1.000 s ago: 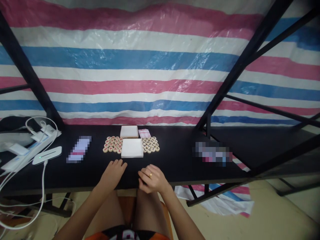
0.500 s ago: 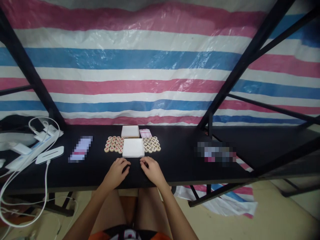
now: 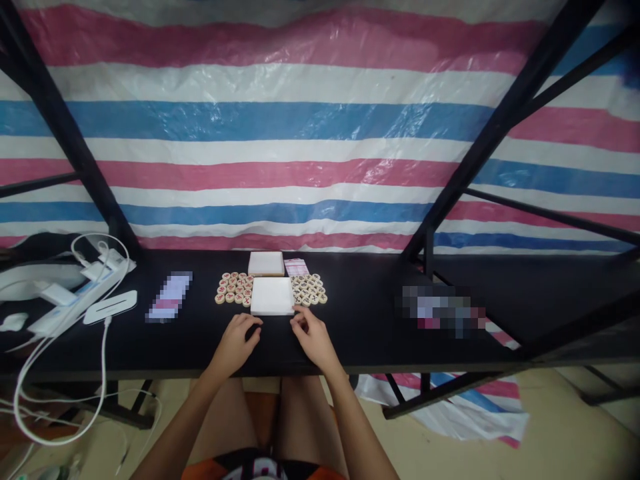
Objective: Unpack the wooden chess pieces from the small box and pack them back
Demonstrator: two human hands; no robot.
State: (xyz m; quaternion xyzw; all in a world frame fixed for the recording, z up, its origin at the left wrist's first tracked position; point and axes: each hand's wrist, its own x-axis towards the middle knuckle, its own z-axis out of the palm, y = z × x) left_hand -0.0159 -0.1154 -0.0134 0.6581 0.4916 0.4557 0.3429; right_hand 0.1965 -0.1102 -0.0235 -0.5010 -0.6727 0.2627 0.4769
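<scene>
My left hand (image 3: 239, 340) rests on the black table, fingers loosely curved and apart, holding nothing. It lies just in front of the left corner of a shallow white box part (image 3: 273, 296). My right hand (image 3: 312, 337) is at that box part's near right corner, its index finger stretched toward the edge; whether it touches, I cannot tell. Its fingers are apart with nothing gripped. Round Chinese chess pieces with red characters (image 3: 234, 289) lie in rows left of the box part. Pieces with dark characters (image 3: 309, 289) lie on its right.
Behind stands a second white box part (image 3: 266, 262), beside a red-and-white printed paper (image 3: 297, 267). A blurred phone-like thing (image 3: 171, 297), a white charging pad (image 3: 111, 307) and a power strip (image 3: 83, 293) with cables are at left. Blurred items (image 3: 443, 310) lie at right, near black frame bars.
My right hand has moved slightly forward and right, its index finger now reaching to the box part's near right corner. My left hand stays on the table. The view has shifted slightly.
</scene>
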